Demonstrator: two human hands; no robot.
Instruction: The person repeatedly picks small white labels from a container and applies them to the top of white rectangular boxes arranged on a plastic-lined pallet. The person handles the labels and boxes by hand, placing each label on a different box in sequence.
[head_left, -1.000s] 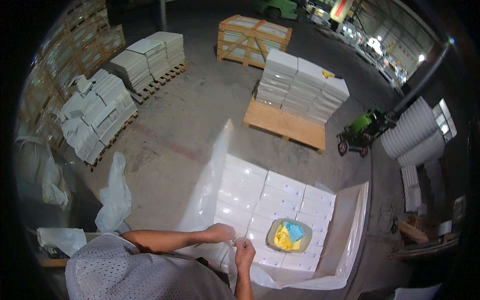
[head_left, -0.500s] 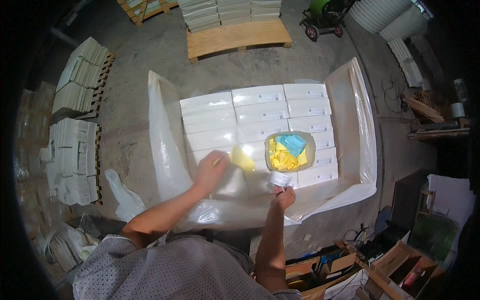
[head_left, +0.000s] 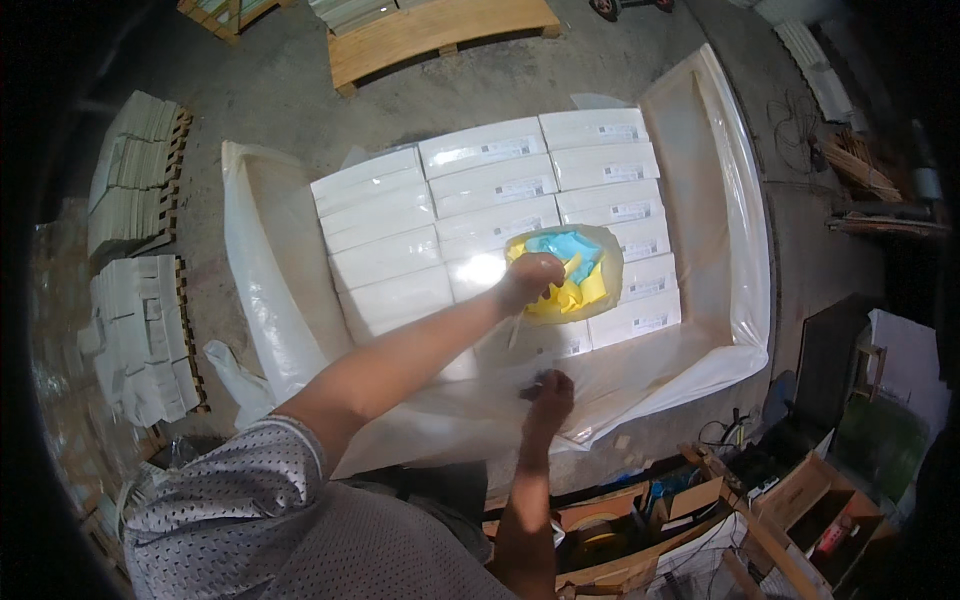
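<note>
The stack of flat white rectangular boxes [head_left: 500, 215] already fills its clear plastic liner sheet [head_left: 690, 360], while the left hand [head_left: 530, 280] clutches yellow and blue paper slips [head_left: 570, 265] in the round bowl atop them and the right hand [head_left: 548, 392] pinches the sheet's unfolded near edge.

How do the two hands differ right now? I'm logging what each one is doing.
The left hand reaches far out into the clear bag of yellow and blue pieces on the white boxes; the right hand stays near, resting on the plastic sheet. The left looks closed; the right's grip is unclear. Both are bare.
</note>
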